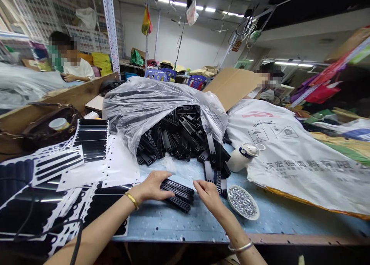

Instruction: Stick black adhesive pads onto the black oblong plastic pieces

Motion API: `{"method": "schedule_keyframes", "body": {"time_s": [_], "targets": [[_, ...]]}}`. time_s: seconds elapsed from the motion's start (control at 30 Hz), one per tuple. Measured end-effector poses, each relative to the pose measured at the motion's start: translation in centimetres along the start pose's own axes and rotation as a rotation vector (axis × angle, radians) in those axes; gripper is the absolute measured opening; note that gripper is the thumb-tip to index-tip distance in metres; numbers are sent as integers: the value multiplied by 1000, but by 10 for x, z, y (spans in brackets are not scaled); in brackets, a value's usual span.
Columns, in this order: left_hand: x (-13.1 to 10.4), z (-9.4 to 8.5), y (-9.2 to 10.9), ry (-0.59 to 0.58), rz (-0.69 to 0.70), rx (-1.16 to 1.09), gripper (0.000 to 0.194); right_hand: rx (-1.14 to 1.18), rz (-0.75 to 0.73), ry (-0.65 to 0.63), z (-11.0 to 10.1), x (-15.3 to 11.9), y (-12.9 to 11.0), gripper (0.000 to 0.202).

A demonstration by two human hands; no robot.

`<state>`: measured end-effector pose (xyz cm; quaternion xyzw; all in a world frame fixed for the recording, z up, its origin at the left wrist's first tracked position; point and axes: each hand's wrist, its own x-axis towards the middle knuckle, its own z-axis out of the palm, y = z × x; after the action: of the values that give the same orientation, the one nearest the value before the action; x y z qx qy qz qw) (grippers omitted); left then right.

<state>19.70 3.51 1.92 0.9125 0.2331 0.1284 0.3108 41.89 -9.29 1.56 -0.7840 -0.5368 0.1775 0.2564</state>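
Observation:
My left hand (153, 186) wraps round a small stack of black plastic strips (177, 195) with perforated faces, held low over the blue tabletop (156, 226). Just right of the stack's end is my right hand (208, 193), its thumb and fingers pinched together; whatever is between them is too small or hidden to see. Beyond both hands, a heap of similar black strips (179, 138), some with forked ends, spills from a clear plastic bag (162, 93). A white bowl (258, 212) of tiny shiny pieces (242, 201) stands right of my right hand.
Sheets with black strips (92, 140) cover the table's left side, with a black cable (79, 234) across them. A dark handbag (40, 122) lies behind. On the right are a white cup (238, 159) and a large white sack (277, 149). A person (78, 67) sits at far left.

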Motion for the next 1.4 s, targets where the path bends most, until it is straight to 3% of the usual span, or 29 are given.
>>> {"method": "schedule_keyframes", "body": {"time_s": [0.07, 0.2, 0.4, 0.47, 0.57, 0.7, 0.83, 1.07, 1.2, 1.4], "targets": [[-4, 1, 1, -39, 49, -52, 63, 22, 21, -4, -3, -7, 6, 48], [-15, 6, 9, -53, 53, 4, 29, 55, 2, -46, 9, -27, 4, 48], [-51, 21, 5, -16, -26, 116, 48, -30, -48, -77, 25, -53, -17, 40], [-59, 29, -3, 15, -56, 105, 66, -111, -11, -53, 13, -51, -14, 29], [-62, 41, -13, 112, -62, 50, 86, -271, 103, 31, -21, -39, 1, 23], [-61, 56, -19, 242, -38, -12, 86, -467, 267, 97, -68, -13, 21, 16], [-60, 67, -26, 356, 5, -24, 87, -570, 358, 80, -88, 9, 27, 23], [-60, 75, -35, 410, 60, -22, 85, -603, 370, 14, -76, 30, 19, 25], [-59, 74, -33, 404, 12, -64, 88, -585, 334, 58, -65, 22, 12, 21], [-58, 62, -17, 353, -72, -120, 90, -464, 150, 70, -45, 5, -12, 19]]}}
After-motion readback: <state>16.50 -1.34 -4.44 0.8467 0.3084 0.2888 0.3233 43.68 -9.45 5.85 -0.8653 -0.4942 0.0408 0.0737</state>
